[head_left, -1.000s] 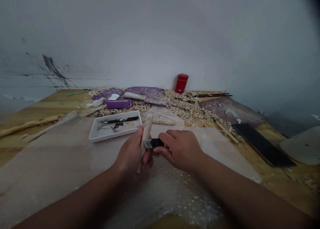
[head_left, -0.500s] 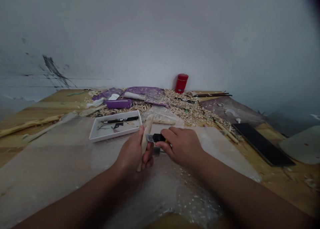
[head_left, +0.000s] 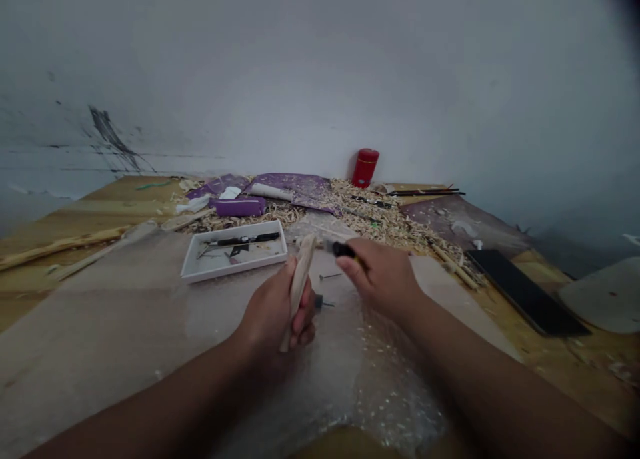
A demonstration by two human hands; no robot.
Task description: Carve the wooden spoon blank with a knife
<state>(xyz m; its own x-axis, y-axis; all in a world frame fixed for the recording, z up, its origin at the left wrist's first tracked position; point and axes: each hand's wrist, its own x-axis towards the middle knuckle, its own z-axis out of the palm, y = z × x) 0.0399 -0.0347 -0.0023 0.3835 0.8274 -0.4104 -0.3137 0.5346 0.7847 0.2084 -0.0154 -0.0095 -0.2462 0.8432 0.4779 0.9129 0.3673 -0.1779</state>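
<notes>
My left hand (head_left: 275, 312) is closed round a pale wooden stick (head_left: 301, 275), which stands nearly upright with its top leaning away from me. My right hand (head_left: 383, 272) is closed on a black-handled knife (head_left: 340, 249), whose blade points left toward the stick's upper end. The blade is blurred, so I cannot tell whether it touches the wood. Both hands hover over a sheet of clear bubble wrap (head_left: 345, 372) sprinkled with small wood chips.
A white tray (head_left: 193, 267) with small tools lies behind my left hand. A heap of wood shavings (head_left: 375, 219), a purple case (head_left: 240, 207), purple paper (head_left: 295, 183) and a red can (head_left: 365, 167) sit at the back. A black slab (head_left: 525, 289) lies right; long sticks (head_left: 60, 244) lie left.
My right hand has pushed the knife up along the stick, from its middle to past its top end. My left hand and the stick have barely shifted.
</notes>
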